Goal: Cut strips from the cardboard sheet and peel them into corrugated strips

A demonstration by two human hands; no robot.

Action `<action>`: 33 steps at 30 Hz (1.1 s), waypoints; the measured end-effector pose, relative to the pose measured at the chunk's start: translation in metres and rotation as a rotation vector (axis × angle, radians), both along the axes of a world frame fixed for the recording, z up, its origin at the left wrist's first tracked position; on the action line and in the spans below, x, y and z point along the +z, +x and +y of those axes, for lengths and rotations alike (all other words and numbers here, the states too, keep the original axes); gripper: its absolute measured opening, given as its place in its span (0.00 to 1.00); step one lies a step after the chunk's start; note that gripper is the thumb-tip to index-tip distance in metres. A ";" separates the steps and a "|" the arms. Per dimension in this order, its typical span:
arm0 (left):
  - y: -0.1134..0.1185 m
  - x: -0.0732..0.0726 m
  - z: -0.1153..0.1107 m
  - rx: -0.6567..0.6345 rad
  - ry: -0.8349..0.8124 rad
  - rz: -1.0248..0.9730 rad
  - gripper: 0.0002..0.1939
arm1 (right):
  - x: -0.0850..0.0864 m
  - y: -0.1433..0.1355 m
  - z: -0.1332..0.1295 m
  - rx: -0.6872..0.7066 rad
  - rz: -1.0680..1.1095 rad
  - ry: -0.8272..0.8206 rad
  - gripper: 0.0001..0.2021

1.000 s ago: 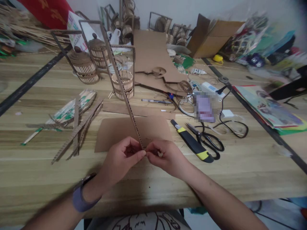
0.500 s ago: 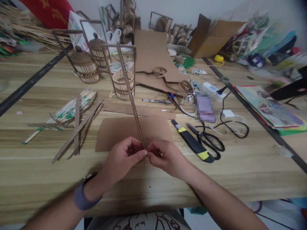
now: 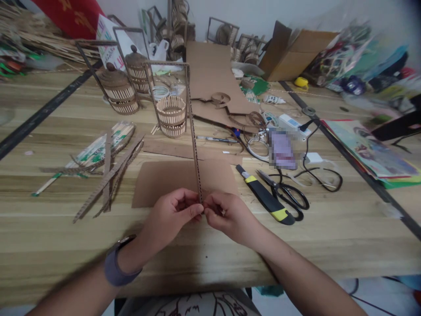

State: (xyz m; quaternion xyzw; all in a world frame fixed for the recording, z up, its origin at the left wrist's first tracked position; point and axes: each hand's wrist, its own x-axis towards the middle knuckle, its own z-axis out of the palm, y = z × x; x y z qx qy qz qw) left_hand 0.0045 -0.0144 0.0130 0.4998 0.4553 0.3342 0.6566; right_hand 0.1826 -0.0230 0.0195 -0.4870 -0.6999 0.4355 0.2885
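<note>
A long, narrow cardboard strip (image 3: 194, 153) rises from between my hands, its corrugated edge turned toward me. My left hand (image 3: 176, 213) pinches its near end between thumb and fingers. Right beside it, my right hand (image 3: 226, 216) is closed at the same end, its fingertips pressed together there. Under and beyond the hands lies a flat cardboard sheet (image 3: 158, 180). Farther off stands a small slatted bucket (image 3: 171, 115) with a tall square handle, just left of the strip.
A utility knife (image 3: 266, 197) and scissors (image 3: 286, 189) lie to the right. Loose cardboard strips (image 3: 108, 175) and a packet of sticks (image 3: 98, 149) lie left. Lidded buckets (image 3: 118, 92), a large cardboard piece (image 3: 210, 66) and a cardboard box (image 3: 296, 52) stand or lie farther back.
The strip's far end has swung to the right, so it now stands more upright in view, right of the bucket. Both hands keep nearly the same place and grip.
</note>
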 end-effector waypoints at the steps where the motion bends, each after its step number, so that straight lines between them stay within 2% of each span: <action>1: 0.000 0.000 0.000 -0.001 0.002 0.005 0.09 | 0.000 0.000 0.000 0.001 0.002 0.001 0.05; 11: 0.001 -0.003 0.002 -0.013 0.000 0.069 0.13 | -0.002 0.000 -0.001 -0.015 -0.043 0.018 0.05; 18: 0.000 0.000 0.000 -0.073 0.139 0.138 0.12 | -0.004 -0.003 -0.001 -0.069 -0.127 0.109 0.07; 26: 0.002 -0.001 -0.004 -0.142 0.365 0.523 0.11 | -0.009 -0.003 -0.002 -0.082 -0.233 0.214 0.06; 33: 0.005 -0.003 -0.010 -0.187 0.527 0.717 0.11 | -0.010 -0.005 -0.003 -0.070 -0.282 0.227 0.07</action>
